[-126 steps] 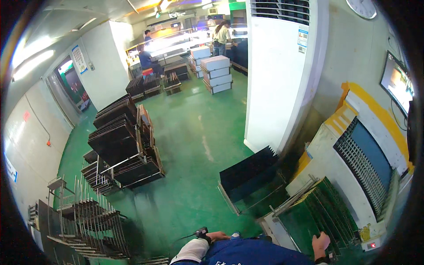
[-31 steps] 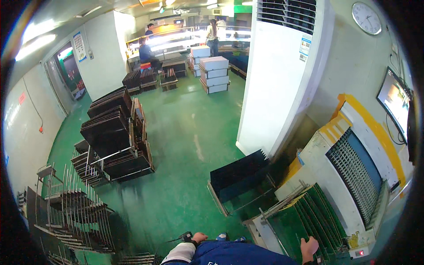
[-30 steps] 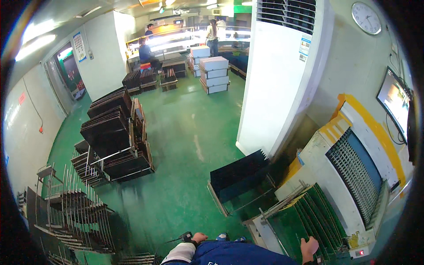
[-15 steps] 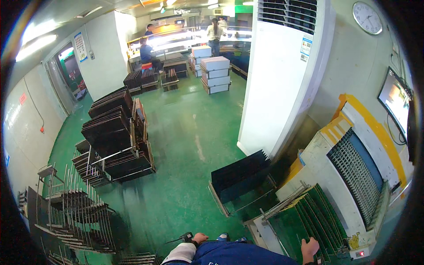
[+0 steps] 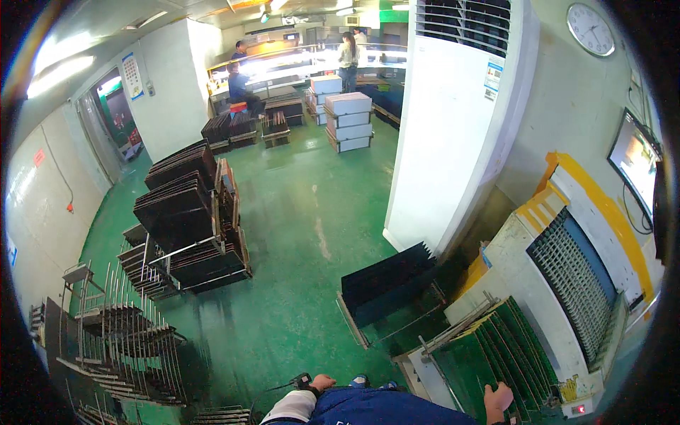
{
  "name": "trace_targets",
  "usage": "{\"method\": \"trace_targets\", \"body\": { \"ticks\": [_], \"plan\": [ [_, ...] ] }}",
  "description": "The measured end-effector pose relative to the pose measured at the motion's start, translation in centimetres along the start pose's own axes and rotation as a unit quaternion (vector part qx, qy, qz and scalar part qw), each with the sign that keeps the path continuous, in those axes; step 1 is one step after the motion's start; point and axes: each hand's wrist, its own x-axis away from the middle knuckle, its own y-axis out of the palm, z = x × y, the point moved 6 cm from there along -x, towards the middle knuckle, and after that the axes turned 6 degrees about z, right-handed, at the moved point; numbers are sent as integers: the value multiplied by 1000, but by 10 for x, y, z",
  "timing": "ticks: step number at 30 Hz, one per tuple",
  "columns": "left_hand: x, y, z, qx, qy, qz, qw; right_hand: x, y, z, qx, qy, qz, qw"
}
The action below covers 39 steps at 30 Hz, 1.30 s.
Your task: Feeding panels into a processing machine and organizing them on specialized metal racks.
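Observation:
My left hand (image 5: pixel 323 382) is held in front of my waist, its fingers curled in, with nothing visible in it. A black device (image 5: pixel 301 381) with a thin cable sits at that wrist, above a white sleeve. Beside a rack of upright green panels (image 5: pixel 504 347) at the lower right is my right hand (image 5: pixel 498 400). Its thumb stands apart from the bent fingers and no object shows between them; contact with the panels cannot be made out. A metal rail (image 5: pixel 443 379) runs along the near side of these panels.
A slotted machine (image 5: pixel 574 283) stands at the right, beyond it a tall white cabinet (image 5: pixel 453 142). Dark panels (image 5: pixel 386 283) fill a floor rack ahead. Stacked panel racks (image 5: pixel 188 205) and bare metal racks (image 5: pixel 127 340) line the left. Several people work at a lit bench (image 5: pixel 304 62).
The view has shifted slightly, moving the room a little to the right in the picture. Both hands stay in nearly the same places.

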Motion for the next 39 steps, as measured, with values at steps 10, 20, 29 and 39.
{"method": "trace_targets", "body": {
  "ticks": [10,20,29,39],
  "plan": [
    [-5,5,-2,1,2,-9,1000,0,-5,-5,11,15,-13,1000],
    [-24,14,-10,-36,73,-2,997,0,-5,-6,11,10,-13,1000],
    [-5,3,-4,11,-11,-3,1000,1,-3,-3,20,5,5,1000],
    [-6,6,-1,-13,-2,-13,1000,1,-8,-6,10,-10,8,1000]
  ]
}}
